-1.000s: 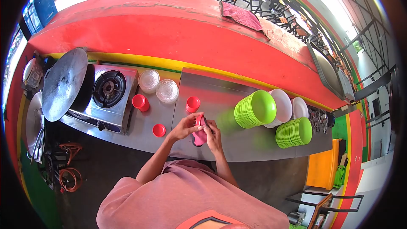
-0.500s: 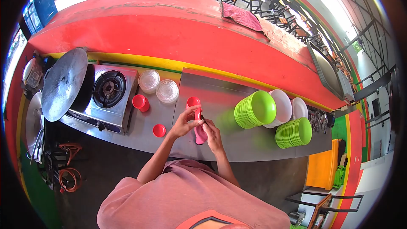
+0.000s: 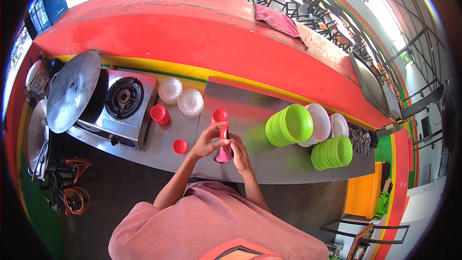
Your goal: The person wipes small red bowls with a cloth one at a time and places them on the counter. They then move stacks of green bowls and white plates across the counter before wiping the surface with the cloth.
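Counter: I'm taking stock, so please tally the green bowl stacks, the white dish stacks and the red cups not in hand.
Green bowl stacks: 2
White dish stacks: 2
Red cups set down: 3 (any nested inside can't be told)
Total: 7

Cups (image 3: 219,115) btwn stove (image 3: 126,99) & bowls (image 3: 299,122) on cntr (image 3: 262,162)

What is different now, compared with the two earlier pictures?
The small red object in the left hand has moved slightly forward since the first picture and looks narrower, as if turned. The right hand stays close to it. The red cups on the counter, green bowls and stove stayed in place.
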Available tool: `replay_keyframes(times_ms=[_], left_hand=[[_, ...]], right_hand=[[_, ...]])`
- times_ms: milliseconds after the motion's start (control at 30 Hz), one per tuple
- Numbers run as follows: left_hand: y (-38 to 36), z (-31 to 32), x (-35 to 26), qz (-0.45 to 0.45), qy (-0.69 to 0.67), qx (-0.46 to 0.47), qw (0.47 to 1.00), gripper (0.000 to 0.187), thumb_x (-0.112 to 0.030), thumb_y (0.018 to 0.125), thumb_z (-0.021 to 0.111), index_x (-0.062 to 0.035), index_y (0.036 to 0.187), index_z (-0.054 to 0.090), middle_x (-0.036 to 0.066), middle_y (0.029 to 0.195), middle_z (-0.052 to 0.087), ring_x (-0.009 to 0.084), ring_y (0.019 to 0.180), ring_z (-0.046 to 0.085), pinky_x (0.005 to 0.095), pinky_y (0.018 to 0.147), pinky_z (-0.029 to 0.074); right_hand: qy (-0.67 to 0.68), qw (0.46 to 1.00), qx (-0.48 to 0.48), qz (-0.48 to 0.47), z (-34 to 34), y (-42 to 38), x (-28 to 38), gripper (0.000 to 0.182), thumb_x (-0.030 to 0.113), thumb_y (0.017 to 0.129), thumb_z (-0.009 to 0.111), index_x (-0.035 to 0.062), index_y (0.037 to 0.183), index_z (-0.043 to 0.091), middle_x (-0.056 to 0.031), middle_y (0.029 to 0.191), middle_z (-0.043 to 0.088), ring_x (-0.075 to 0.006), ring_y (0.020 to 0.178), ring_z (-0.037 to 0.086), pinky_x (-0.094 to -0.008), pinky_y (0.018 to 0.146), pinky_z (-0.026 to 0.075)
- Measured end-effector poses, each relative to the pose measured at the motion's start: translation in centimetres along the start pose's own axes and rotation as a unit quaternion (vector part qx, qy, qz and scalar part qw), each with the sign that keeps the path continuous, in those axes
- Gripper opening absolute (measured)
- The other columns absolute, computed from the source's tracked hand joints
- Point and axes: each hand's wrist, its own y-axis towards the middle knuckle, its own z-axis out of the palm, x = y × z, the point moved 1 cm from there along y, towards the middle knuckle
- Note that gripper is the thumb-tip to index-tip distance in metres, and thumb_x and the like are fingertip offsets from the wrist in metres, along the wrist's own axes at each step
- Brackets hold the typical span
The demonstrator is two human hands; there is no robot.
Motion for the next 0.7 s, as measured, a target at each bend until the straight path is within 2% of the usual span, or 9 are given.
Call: replay_keyframes(times_ms=[200,333,500,533,600,700], left_hand=[[-0.1,-0.3,0.3,0.004,-0.001,-0.022,1.0,0.066,-0.02,0.084,0.078,-0.0097,0.141,0.046,0.008,0.128,0.057,0.0163,0.111,0.058,0.0353,0.098,0.047],[-0.3,0.2,0.0,0.002,0.006,-0.013,1.0,0.067,-0.019,0.083,0.08,-0.0065,0.14,0.047,0.006,0.118,0.061,0.0136,0.099,0.062,0.032,0.093,0.049],[-0.2,0.8,-1.0,0.019,0.038,0.023,0.999,0.068,-0.02,0.082,0.081,-0.0057,0.139,0.048,0.006,0.115,0.063,0.014,0.098,0.063,0.0329,0.093,0.049],[-0.1,0.7,-1.1,0.017,0.033,0.026,0.999,0.067,-0.019,0.082,0.08,-0.0059,0.139,0.048,0.006,0.119,0.061,0.015,0.103,0.061,0.0336,0.095,0.048],[0.0,0.5,-1.3,0.01,0.023,0.032,0.999,0.066,-0.018,0.083,0.08,-0.0065,0.139,0.048,0.008,0.128,0.057,0.0171,0.113,0.058,0.0351,0.099,0.047],[0.1,0.5,-1.3,0.025,0.012,0.008,1.0,0.067,-0.017,0.082,0.08,-0.0081,0.14,0.047,0.009,0.129,0.057,0.0172,0.112,0.058,0.0349,0.099,0.047]], right_hand=[[0.116,0.991,0.011,0.07,0.0,-0.4,1.0,0.045,0.031,0.106,0.037,-0.0032,0.131,0.054,-0.0099,0.127,0.059,-0.0191,0.123,0.052,-0.035,0.108,0.036],[0.184,0.98,0.001,0.073,0.2,-0.3,1.9,0.049,0.032,0.106,0.037,-0.0052,0.134,0.051,-0.0116,0.129,0.057,-0.0187,0.124,0.051,-0.0356,0.108,0.037],[0.084,0.996,-0.02,0.011,0.4,0.0,2.6,0.048,0.032,0.106,0.039,-0.0046,0.134,0.051,-0.0106,0.135,0.053,-0.0195,0.126,0.05,-0.0351,0.109,0.035],[0.062,0.998,-0.022,-0.001,0.3,0.0,2.8,0.047,0.032,0.106,0.039,-0.0046,0.133,0.052,-0.0104,0.135,0.052,-0.0197,0.126,0.049,-0.0349,0.109,0.035],[0.04,0.999,-0.007,-0.005,0.0,-0.1,2.5,0.045,0.032,0.105,0.042,-0.0039,0.13,0.055,-0.0082,0.131,0.054,-0.017,0.122,0.05,-0.0326,0.106,0.036],[0.016,0.999,0.02,0.024,-0.8,-0.3,2.3,0.043,0.03,0.105,0.043,-0.0047,0.128,0.057,-0.0086,0.131,0.054,-0.0175,0.121,0.051,-0.0326,0.106,0.036]])
